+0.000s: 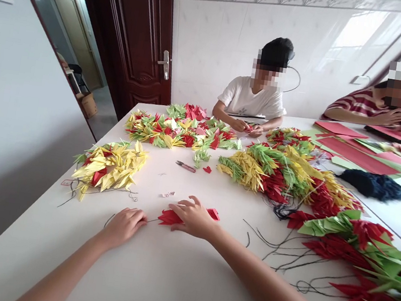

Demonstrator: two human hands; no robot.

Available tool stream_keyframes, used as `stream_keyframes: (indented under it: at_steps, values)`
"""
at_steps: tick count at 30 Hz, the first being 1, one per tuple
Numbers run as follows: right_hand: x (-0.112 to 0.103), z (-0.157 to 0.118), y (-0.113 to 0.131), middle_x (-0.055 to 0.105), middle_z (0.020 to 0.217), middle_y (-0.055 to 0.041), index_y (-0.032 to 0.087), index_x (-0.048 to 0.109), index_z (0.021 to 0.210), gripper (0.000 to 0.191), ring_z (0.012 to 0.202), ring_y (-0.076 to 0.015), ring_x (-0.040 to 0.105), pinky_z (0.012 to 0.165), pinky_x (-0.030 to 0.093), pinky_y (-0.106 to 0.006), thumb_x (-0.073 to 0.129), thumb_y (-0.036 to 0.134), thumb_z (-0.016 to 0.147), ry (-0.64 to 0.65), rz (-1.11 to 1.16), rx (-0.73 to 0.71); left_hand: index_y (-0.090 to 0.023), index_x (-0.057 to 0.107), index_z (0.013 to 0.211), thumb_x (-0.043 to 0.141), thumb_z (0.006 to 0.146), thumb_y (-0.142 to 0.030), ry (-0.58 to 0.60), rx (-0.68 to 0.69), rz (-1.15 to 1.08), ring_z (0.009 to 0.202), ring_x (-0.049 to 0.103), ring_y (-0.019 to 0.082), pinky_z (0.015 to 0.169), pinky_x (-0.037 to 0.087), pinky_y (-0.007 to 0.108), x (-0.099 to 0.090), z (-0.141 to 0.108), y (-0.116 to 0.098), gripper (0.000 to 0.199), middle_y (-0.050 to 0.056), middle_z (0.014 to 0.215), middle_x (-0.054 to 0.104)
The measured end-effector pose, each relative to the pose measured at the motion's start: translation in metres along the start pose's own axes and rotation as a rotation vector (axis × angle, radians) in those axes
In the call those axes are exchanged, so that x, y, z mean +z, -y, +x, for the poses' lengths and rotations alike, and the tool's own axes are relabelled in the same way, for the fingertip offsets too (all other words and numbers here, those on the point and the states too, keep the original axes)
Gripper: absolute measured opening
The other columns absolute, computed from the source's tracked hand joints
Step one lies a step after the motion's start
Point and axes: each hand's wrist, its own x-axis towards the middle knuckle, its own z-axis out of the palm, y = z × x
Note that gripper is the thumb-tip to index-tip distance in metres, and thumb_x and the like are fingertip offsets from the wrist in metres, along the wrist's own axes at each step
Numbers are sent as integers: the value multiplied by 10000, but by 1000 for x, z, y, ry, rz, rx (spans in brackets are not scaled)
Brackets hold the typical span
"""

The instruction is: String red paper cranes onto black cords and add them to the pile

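Note:
My left hand rests low on the table, its fingers pinched on a thin dark thread. That thread runs right into a short row of red folded paper cranes. Over this row lies my right hand, thumb on the near side and fingers curved over the far side, covering the middle of it. The row's other end sticks out to the right of the hand. Just beyond my hands lies a small clear packet. Farther off are thread snips and a small red paper piece.
Yellow and red strung cranes lie left, with more piles behind. Long strings of cranes and loose black threads cover the right. Dark yarn and coloured paper sheets lie beyond. Two people sit across the table.

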Motion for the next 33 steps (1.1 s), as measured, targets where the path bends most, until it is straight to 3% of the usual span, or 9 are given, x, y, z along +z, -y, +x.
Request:
stream_keyframes:
  at_steps: [4,6,10,12,15,22,27,31,33]
  values:
    - [-11,-21,20,532,1372,-169,165,480,1352,602,1285,-302,458,1098,272,-523,583,512,872,-106,104,-34,-214,616,882,362,943,-237,73,-50,-102,818,671,185,721,514,291,-15,-2,-3,262,29,875,703]
    - [-8,-36,42,671,1137,-147,171,614,1172,443,1104,-279,565,986,392,-472,493,511,914,-173,345,54,-211,592,773,337,943,-258,54,-115,-96,708,657,179,635,502,276,-23,-3,-12,310,22,778,679]
    - [10,-54,91,685,848,-95,155,668,939,557,688,-157,574,683,483,-331,526,679,814,-14,1373,469,-224,523,759,336,957,-316,27,-176,-161,494,580,144,480,435,229,-30,-4,-47,288,-33,582,606]
    - [13,-55,107,674,936,-88,152,673,974,615,739,-125,576,753,480,-301,636,706,710,-92,1860,609,-227,527,770,334,963,-295,12,-114,-177,508,607,143,479,436,224,-26,-4,-66,282,-29,608,636]
    - [3,-53,117,668,958,-63,159,706,892,523,811,-116,583,813,453,-264,791,590,609,-337,2159,664,-234,550,797,356,938,-204,-52,29,-163,555,653,159,497,453,235,-19,-3,-91,241,-3,685,692]
    - [-27,-65,120,671,738,-35,137,677,703,361,706,-118,595,748,461,-264,852,430,585,-685,2216,739,-237,542,879,406,943,-186,-164,270,-204,595,652,158,525,479,260,-20,0,-122,159,11,708,685]
    - [-62,-103,102,374,412,105,164,607,711,423,402,-34,300,447,253,-210,866,446,532,-829,2054,909,-234,489,1220,440,932,-222,-23,492,-297,677,678,155,661,541,290,7,-2,-102,292,29,884,727]
    - [-111,-142,76,238,403,148,186,585,791,474,389,-21,174,418,170,-206,871,441,512,-1041,1848,864,-217,455,1277,433,900,-145,-6,703,-309,796,705,175,671,555,281,31,-3,-82,384,64,990,737]
    - [-134,-161,60,249,406,144,196,590,812,456,382,-25,158,410,146,-219,859,436,532,-1110,1686,880,-222,467,1259,437,881,-122,-27,693,-312,809,710,181,698,567,286,34,-3,-77,392,71,983,738]
